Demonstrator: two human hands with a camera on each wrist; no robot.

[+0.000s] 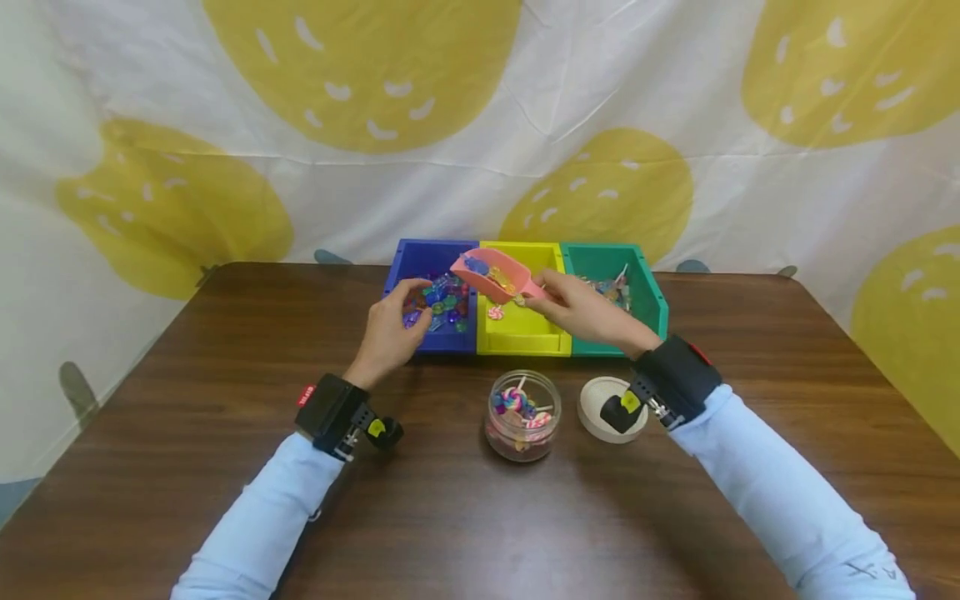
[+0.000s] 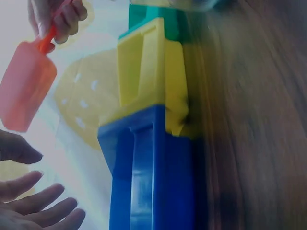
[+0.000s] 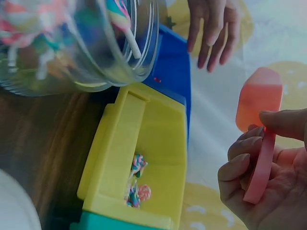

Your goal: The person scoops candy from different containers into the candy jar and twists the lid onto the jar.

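My right hand (image 1: 573, 308) grips the handle of a pink scoop (image 3: 261, 98), held above the yellow bin (image 1: 525, 340) with its front toward the blue bin (image 1: 435, 342). Blue and yellow pieces (image 1: 476, 265) lie in the scoop. Over the left side of the blue bin hovers my left hand (image 1: 390, 327), fingers spread and nothing visible between them. Colourful clear beads (image 1: 448, 302) fill part of the blue bin. Small lollipop-like charms (image 3: 138, 165) lie in the yellow bin.
A glass jar (image 1: 522, 442) of swirl-patterned candy charms stands open in front of the bins. To its right is a white lid (image 1: 596, 421). The green bin (image 1: 651, 296), at the right end of the row, holds mixed small pieces (image 1: 617, 288). A patterned cloth (image 1: 420, 192) hangs behind the table.
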